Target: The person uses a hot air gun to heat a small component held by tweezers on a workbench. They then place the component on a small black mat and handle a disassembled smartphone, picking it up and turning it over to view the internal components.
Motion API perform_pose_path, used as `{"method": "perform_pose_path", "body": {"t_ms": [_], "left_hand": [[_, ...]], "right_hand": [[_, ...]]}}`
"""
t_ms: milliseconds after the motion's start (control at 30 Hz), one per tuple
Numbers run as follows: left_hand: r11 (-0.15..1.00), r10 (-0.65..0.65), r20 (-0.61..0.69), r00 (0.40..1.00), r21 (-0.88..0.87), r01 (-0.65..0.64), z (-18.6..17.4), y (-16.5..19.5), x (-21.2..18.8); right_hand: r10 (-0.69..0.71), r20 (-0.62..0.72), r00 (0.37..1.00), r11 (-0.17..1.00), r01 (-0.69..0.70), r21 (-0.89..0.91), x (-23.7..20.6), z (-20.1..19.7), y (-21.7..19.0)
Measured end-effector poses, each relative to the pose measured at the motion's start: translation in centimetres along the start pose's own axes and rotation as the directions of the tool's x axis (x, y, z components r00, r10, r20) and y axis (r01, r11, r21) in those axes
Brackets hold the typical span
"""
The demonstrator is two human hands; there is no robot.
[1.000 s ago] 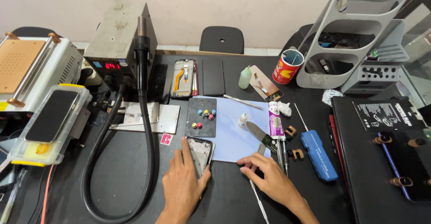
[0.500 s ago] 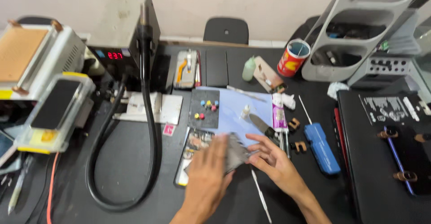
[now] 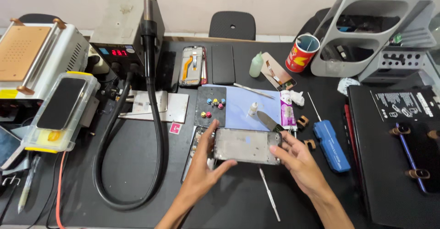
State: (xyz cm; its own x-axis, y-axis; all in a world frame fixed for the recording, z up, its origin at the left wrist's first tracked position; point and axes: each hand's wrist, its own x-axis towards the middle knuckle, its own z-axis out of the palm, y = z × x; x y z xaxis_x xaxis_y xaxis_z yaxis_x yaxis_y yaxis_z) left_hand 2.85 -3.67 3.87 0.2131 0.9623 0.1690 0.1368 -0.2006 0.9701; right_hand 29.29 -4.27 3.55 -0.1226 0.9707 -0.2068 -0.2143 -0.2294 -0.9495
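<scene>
1. The left hand point(image 3: 204, 171) grips the left end of a flat grey rectangular metal phone frame point(image 3: 246, 145), thumb on the near edge and fingers spread up along the left side, partly closed around it.
2. The right hand point(image 3: 298, 162) holds the right end of the same frame, fingertips curled over its edge and palm turned up, loosely closed on it.
3. The frame is held lengthwise, left to right, just above the black work mat point(image 3: 137, 174), near the middle of the bench.
4. Under the frame's left end lies an opened phone body with exposed parts point(image 3: 195, 151), partly hidden by the left hand.
5. Just near of the frame, a thin metal pry tool point(image 3: 269, 194) lies on the mat.
6. Just beyond the frame sit a pale blue sheet point(image 3: 250, 105) with a small white dropper bottle point(image 3: 252, 108) and a dark pointed blade point(image 3: 269, 121), and, to its left, a dark screw tray with coloured caps point(image 3: 211, 106).
7. To the right lies a blue-handled screwdriver point(image 3: 331, 144).
8. Further away lie an open phone shell with an orange flex cable point(image 3: 192, 66) and a black phone panel point(image 3: 223, 64), beside a pale green bottle point(image 3: 256, 65) and a red and yellow can point(image 3: 301, 52).
9. At the far left stands a grey hot-air station with a red display point(image 3: 123, 36); its thick black hose point(image 3: 153, 132) loops down across the mat.
10. A clear-cased device with a black screen point(image 3: 62, 110) sits at the left edge.
</scene>
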Motion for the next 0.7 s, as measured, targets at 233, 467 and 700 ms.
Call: {"method": "perform_pose_path", "body": {"t_ms": [233,467,700], "left_hand": [[0.913,0.027,0.095,0.995,-0.408,0.014,-0.2,0.2,0.2],[0.715,-0.069,0.269,0.961,-0.659,0.235,-1.0,0.5,-0.3],[0.55,-0.101,0.354,0.93,-0.759,0.349,-0.7,1.5,-0.5]], "right_hand": [[0.082,-0.014,0.997,0.987,-0.079,0.141,-0.6,0.0,-1.2],[0.107,0.01,0.994,0.986,-0.107,0.128,-2.2,0.6,-2.0],[0.226,0.111,0.968,0.964,-0.238,0.117,-3.3,0.2,-2.8]]}}
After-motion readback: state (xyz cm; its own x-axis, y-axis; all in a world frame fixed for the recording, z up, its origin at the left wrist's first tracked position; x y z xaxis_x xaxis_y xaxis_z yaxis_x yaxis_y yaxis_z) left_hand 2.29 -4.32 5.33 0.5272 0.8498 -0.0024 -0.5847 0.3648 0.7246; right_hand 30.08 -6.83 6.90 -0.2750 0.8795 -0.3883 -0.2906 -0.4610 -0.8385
